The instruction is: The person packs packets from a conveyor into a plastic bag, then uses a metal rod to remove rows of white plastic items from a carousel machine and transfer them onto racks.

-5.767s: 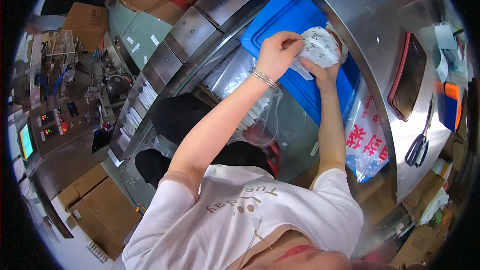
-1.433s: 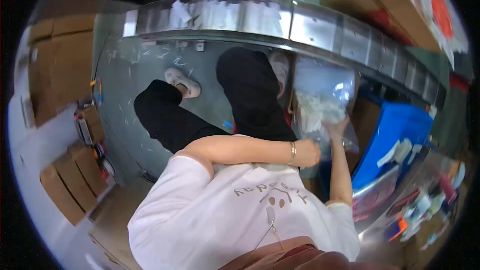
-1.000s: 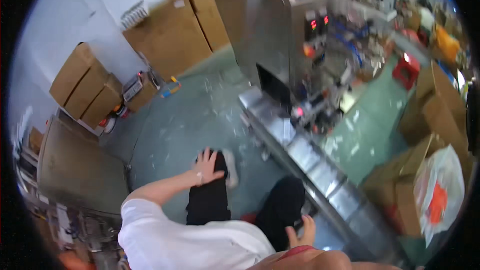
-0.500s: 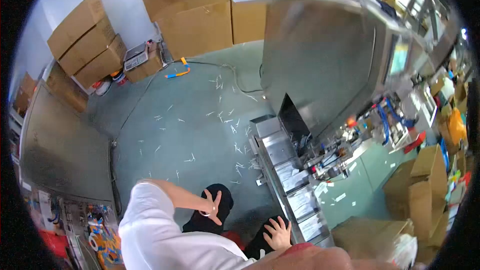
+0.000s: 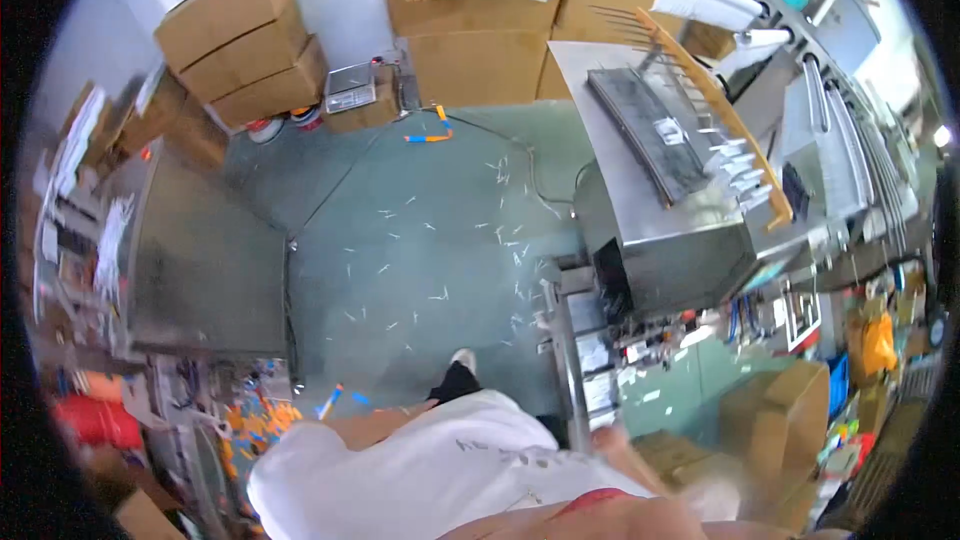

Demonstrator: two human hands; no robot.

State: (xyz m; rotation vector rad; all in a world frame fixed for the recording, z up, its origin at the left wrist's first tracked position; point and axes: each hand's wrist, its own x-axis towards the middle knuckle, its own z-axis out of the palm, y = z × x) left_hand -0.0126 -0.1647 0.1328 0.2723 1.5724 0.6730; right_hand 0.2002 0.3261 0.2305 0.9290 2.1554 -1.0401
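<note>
I look down on my white shirt (image 5: 420, 465) and one dark trouser leg ending in a light shoe (image 5: 464, 358). Part of my left forearm (image 5: 375, 427) shows beside the shirt; the hand itself is hidden. My right hand (image 5: 612, 443) is a blur close to the near end of the metal conveyor (image 5: 571, 380), and its fingers cannot be made out. Whether it touches the conveyor I cannot tell. Pale sheets (image 5: 597, 352) lie in the conveyor's sections.
Metal cabinets stand left (image 5: 205, 260) and right (image 5: 690, 270). The right one carries a dark tray (image 5: 648, 130) and a wooden rack (image 5: 715, 90). Cardboard boxes (image 5: 470, 65) line the back wall. White scraps and an orange-blue strip (image 5: 430, 138) lie on the green floor (image 5: 400, 200). A cable crosses it.
Both hands have left my knees. My body has risen from sitting to upright, and the view has shifted, showing the cabinet top at right. The right arm now extends beside the conveyor.
</note>
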